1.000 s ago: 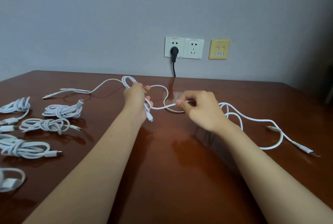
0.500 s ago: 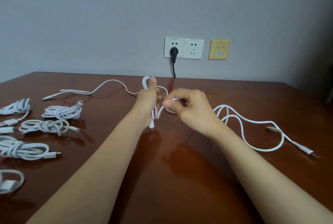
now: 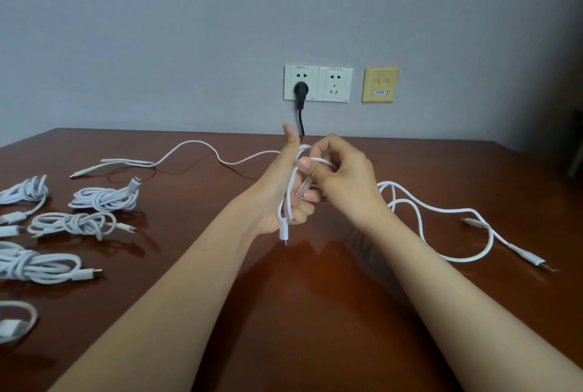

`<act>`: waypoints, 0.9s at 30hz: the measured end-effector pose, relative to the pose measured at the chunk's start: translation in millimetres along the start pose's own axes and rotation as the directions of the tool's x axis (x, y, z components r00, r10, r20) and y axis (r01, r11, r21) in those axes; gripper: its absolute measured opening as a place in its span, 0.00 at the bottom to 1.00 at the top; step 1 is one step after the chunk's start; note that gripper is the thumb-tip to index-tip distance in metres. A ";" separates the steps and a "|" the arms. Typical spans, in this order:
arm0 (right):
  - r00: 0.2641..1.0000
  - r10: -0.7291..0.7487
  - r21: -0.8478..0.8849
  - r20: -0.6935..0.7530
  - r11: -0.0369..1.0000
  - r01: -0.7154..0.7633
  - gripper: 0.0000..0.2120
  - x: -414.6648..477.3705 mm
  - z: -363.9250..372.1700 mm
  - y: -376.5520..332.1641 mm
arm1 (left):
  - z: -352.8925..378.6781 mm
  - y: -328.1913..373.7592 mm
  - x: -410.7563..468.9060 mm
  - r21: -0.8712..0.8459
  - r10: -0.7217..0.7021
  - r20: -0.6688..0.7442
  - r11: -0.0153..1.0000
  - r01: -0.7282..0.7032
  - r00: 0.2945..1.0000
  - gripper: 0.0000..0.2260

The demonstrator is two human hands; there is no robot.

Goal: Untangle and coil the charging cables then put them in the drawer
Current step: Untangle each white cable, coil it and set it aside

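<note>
The left hand point(image 3: 277, 199) is holding loops of a white charging cable point(image 3: 291, 185) above the desk point(image 3: 315, 313), its grip curling round them, thumb up, a connector dangling below. The right hand point(image 3: 342, 177) is pinching a strand beside it. Slack is trailing across the desk on both sides. Coiled cables point(image 3: 104, 197) are lying at the left edge, and a black plug point(image 3: 300, 89) is sitting in the wall socket point(image 3: 336, 84) behind.
</note>
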State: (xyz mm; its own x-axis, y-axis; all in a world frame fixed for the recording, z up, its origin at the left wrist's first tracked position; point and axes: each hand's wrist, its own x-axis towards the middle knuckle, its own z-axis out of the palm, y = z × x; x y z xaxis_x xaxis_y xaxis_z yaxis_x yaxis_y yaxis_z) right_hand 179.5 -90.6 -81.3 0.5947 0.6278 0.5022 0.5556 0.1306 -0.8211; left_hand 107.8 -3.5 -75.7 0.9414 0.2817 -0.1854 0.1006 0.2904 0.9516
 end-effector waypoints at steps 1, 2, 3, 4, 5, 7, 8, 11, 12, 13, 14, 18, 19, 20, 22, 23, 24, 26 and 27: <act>1.000 -0.002 -0.039 -0.022 0.999 0.001 0.10 1.2 0.0 2.1 | -0.6 -0.2 -1.5 0.045 -0.005 0.011 0.999 0.004 1.000 0.29; 0.999 -0.005 -0.087 -0.041 0.996 0.001 0.10 2.8 -0.2 3.8 | -0.5 -0.1 -4.1 0.086 -0.015 0.030 0.996 0.012 0.999 0.25; 0.998 -0.003 -0.134 -0.058 0.991 -0.005 0.10 4.0 -1.2 4.1 | -0.8 0.3 -6.5 0.122 -0.023 0.049 0.992 0.017 0.999 0.21; 0.997 0.004 -0.160 -0.071 0.987 -0.015 0.11 5.4 -2.6 4.9 | -1.1 1.2 -9.4 0.144 -0.026 0.068 0.989 0.016 0.997 0.17; 0.997 0.017 -0.159 -0.076 0.987 -0.029 0.12 6.3 -4.2 4.9 | -1.6 2.1 -12.1 0.151 -0.025 0.092 0.988 0.011 0.995 0.13; 0.997 0.051 -0.123 -0.061 0.991 -0.058 0.14 7.0 -7.0 4.6 | -1.9 4.1 -16.7 0.139 -0.028 0.146 0.990 0.007 0.989 0.10; 0.998 0.052 -0.118 -0.046 0.991 -0.057 0.14 7.3 -7.5 5.3 | -2.4 4.7 -17.9 0.139 -0.036 0.155 0.990 0.014 0.987 0.12; 0.999 0.049 -0.089 0.009 0.995 -0.048 0.14 5.6 -5.0 7.9 | -2.9 4.1 -17.0 0.165 -0.062 0.110 0.985 0.043 0.992 0.14; 0.998 0.053 -0.074 0.029 0.996 -0.051 0.14 5.5 -4.0 9.5 | -2.7 3.3 -16.3 0.166 -0.064 0.097 0.985 0.048 0.993 0.14; 0.997 0.057 -0.066 0.045 0.996 -0.054 0.13 5.4 -3.4 9.8 | -2.8 2.4 -15.4 0.163 -0.059 0.089 0.986 0.044 0.994 0.15; 0.997 0.056 -0.066 0.047 0.996 -0.053 0.13 5.6 -3.0 9.9 | -3.1 1.6 -14.4 0.154 -0.048 0.084 0.987 0.035 0.995 0.16; 0.998 0.030 -0.006 -0.058 1.000 -0.030 0.19 11.4 -5.3 11.6 | -4.3 -0.1 -11.0 0.079 0.027 0.045 0.996 -0.030 0.999 0.15; 0.998 0.024 -0.055 -0.061 0.998 -0.027 0.18 11.4 -5.3 11.9 | -5.1 -0.2 -10.0 0.048 0.055 0.017 0.997 -0.056 0.998 0.15; 0.999 0.018 -0.126 -0.044 0.992 -0.023 0.18 10.4 -5.0 12.5 | -6.0 0.0 -9.0 0.024 0.081 -0.012 0.996 -0.081 0.997 0.16; 1.000 0.012 -0.233 0.005 0.972 -0.011 0.15 7.2 -3.8 14.7 | -7.8 0.2 -7.3 0.021 0.118 -0.066 0.993 -0.117 0.991 0.16; 1.000 0.008 -0.261 0.017 0.965 -0.003 0.14 6.3 -3.5 15.7 | -8.6 0.1 -7.2 0.031 0.130 -0.085 0.991 -0.128 0.988 0.16; 1.000 0.002 -0.284 0.015 0.959 0.002 0.12 5.6 -3.6 16.0 | -9.6 0.2 -7.4 0.037 0.137 -0.099 0.990 -0.134 0.986 0.16; 1.000 -0.004 -0.329 -0.017 0.944 -0.002 0.11 6.5 -4.3 15.4 | -10.8 1.6 -8.3 0.015 0.142 -0.116 0.990 -0.142 0.983 0.16; 0.999 -0.007 -0.354 -0.034 0.935 -0.006 0.11 7.3 -5.2 15.3 | -10.8 2.8 -9.0 -0.006 0.146 -0.124 0.989 -0.148 0.982 0.16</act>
State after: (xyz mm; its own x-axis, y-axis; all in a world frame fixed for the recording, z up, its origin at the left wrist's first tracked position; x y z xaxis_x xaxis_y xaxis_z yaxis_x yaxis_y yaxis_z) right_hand 195.3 -88.0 -88.8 0.6106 0.6002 0.5166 0.7219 -0.1535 -0.6748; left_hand 96.2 4.7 -74.0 0.8988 0.4322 -0.0738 -0.0414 0.2512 0.9670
